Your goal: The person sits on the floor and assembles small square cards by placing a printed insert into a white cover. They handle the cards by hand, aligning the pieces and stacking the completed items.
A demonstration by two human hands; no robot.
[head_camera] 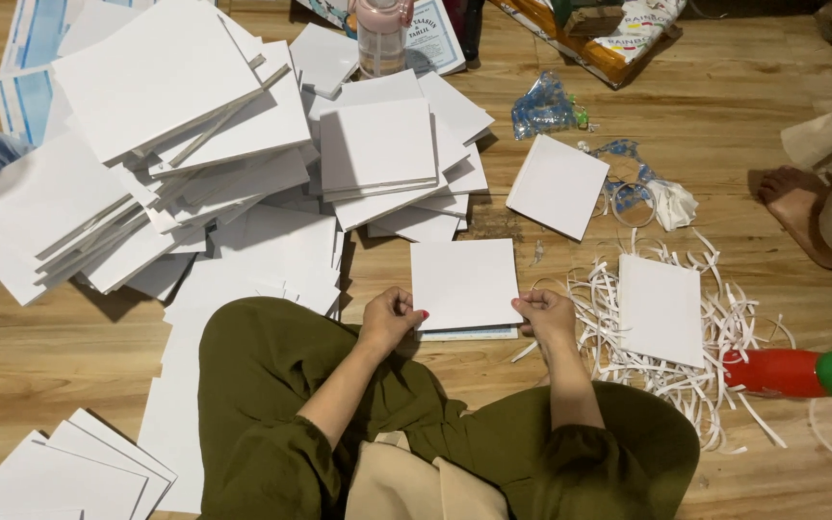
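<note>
Both hands pinch one white square board (463,282): left hand (392,319) on its near-left corner, right hand (545,315) on its near-right. It lies flat, stretching away from both grips, equally near each.

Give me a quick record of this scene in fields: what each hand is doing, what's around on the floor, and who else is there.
Left hand: pinches the left edge of a white square board
Right hand: pinches the board's right edge
Left of the board: big heap of white boards
Right of the board: paper strips under another white board
Far right: red bottle with a green cap, lying down
Top: pink bottle
Other person: a foot at the right edge
</note>
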